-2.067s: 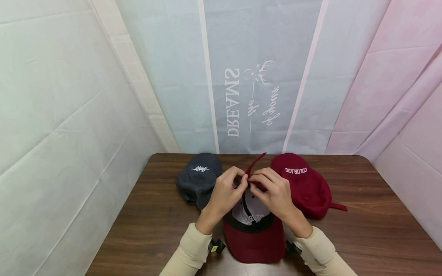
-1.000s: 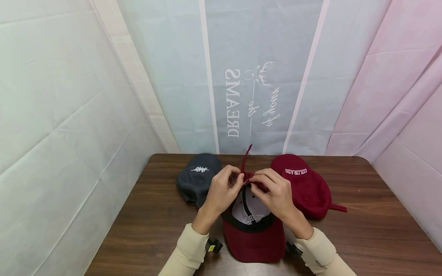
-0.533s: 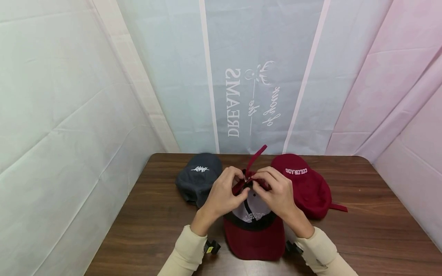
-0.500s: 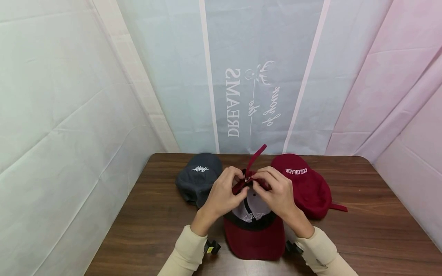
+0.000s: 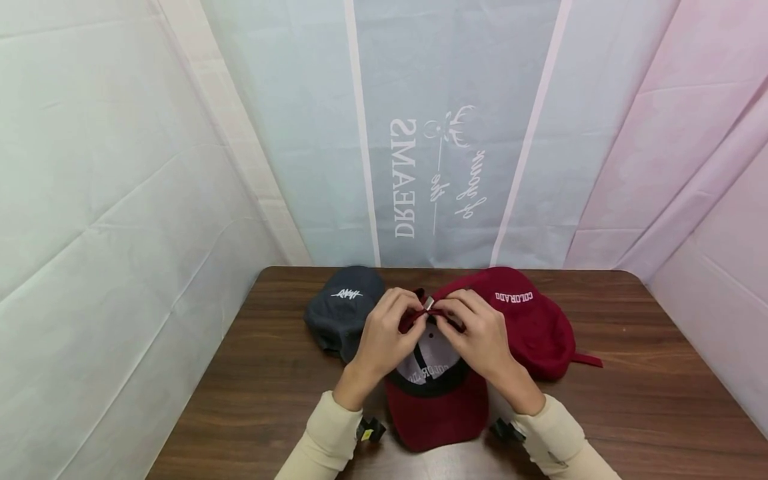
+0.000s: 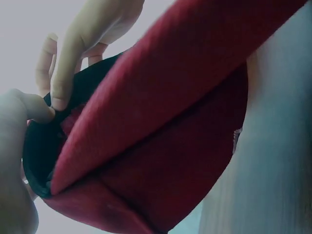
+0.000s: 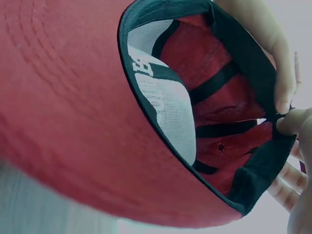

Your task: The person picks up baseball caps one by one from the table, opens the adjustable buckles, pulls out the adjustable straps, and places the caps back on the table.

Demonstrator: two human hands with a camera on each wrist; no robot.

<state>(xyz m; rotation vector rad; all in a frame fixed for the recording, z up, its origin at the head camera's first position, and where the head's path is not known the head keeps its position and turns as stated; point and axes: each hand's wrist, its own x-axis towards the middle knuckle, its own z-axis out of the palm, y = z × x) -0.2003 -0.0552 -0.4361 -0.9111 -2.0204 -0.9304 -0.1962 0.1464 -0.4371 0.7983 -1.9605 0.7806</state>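
Note:
A dark red baseball cap is held with its brim toward me and its inside showing. In the head view my left hand pinches its back edge beside a small metal buckle. From the other side my right hand pinches the back strap close to the buckle. Up and right from there runs the strap's loose end. The cap's dark sweatband and pale lining show in the right wrist view. The fingertips hide most of the strap where it meets the buckle.
A dark grey cap with white lettering lies at the back left of the wooden table. Just right of my hands lies a brighter red COLORADO cap, its strap end sticking out. Fabric hangs behind the table.
The strap's loose end, upright before, now leans lower to the right. The metal buckle shows more plainly between my fingers. The brim has shifted slightly left and tilted.

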